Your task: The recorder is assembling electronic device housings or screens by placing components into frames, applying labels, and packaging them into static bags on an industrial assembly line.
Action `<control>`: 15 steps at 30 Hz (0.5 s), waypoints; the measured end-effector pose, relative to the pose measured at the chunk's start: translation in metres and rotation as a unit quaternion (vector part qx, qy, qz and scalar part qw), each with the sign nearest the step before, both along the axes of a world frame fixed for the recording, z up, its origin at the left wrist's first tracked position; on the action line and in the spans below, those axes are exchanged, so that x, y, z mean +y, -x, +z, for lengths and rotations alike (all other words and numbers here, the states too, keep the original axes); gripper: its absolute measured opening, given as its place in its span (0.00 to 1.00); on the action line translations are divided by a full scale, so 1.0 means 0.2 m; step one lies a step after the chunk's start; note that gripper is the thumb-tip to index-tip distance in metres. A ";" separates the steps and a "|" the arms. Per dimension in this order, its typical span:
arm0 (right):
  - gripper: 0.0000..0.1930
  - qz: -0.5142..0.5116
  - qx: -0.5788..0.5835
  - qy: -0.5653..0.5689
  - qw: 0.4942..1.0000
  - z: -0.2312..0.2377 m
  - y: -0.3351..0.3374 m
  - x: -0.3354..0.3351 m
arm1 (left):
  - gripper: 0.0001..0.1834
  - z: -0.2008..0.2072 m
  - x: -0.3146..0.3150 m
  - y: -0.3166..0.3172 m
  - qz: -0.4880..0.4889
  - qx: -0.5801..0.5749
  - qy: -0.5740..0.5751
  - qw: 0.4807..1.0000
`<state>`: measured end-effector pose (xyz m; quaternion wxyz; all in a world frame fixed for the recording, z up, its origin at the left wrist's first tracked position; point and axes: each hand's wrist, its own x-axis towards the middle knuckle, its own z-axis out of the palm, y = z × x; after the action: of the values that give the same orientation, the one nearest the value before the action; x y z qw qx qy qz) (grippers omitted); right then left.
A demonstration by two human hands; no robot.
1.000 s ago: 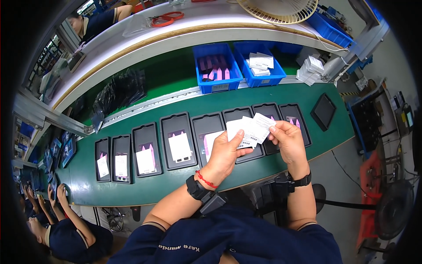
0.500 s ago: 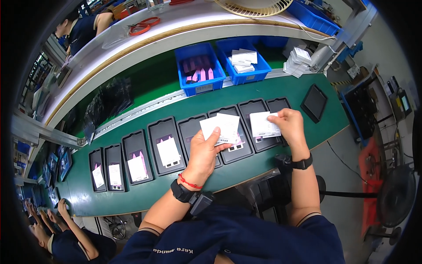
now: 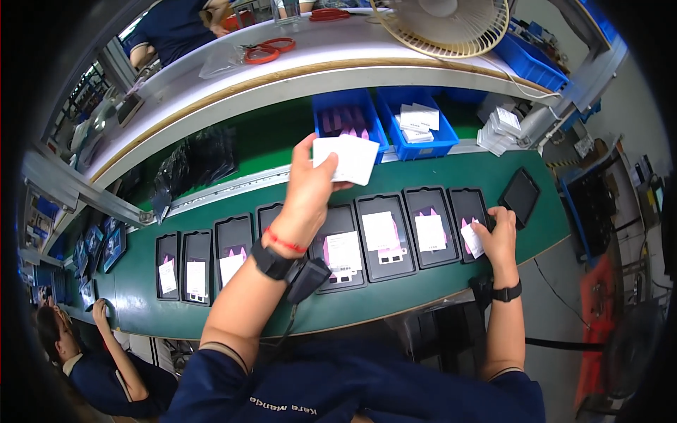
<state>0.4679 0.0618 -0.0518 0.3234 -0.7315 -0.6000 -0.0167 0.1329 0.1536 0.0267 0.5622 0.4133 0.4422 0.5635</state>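
My left hand point(image 3: 310, 178) is raised over the bench, its thumb across a stack of white cards point(image 3: 356, 161). At the right end of a row, my right hand point(image 3: 502, 236) is at a black tray point(image 3: 465, 203), its thumb on a tilted white card point(image 3: 473, 243) and its fingers by the tray's right rim. Pink pieces with pointed tips show beside that card. Along the row, other black trays point(image 3: 384, 204) each hold a white card, several with pink pieces; my left forearm partly hides one.
Behind are a blue bin of pink pieces point(image 3: 321, 109), a blue bin of white packets point(image 3: 444, 144) and a stack of white packets point(image 3: 502, 127). A lone black tray point(image 3: 520, 197) lies far right. Red-handled scissors point(image 3: 264, 52) and a fan point(image 3: 451, 25) occupy the shelf; another person sits lower left.
My left hand has moved up and away with the card stack. My right hand has gone down and right, taking a card to the rightmost tray of the row. The view has shifted.
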 end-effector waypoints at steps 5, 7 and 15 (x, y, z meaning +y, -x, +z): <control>0.24 -0.046 0.019 0.083 0.995 0.01 0.00 0.00 | 0.28 -0.06 0.38 -0.37 0.008 0.113 -0.036 0.993; 0.24 -0.047 0.023 0.105 0.993 0.04 0.07 0.01 | 0.27 -0.13 0.55 -0.47 0.048 0.145 -0.045 0.987; 0.21 0.003 0.030 0.087 0.996 -0.01 0.20 0.04 | 0.15 -0.11 0.67 -0.67 0.059 0.408 -0.036 0.910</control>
<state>0.4276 0.0695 -0.0540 0.2766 -0.7554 -0.5913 0.0578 0.2663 0.2885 0.0037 0.2829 0.6004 0.6363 0.3933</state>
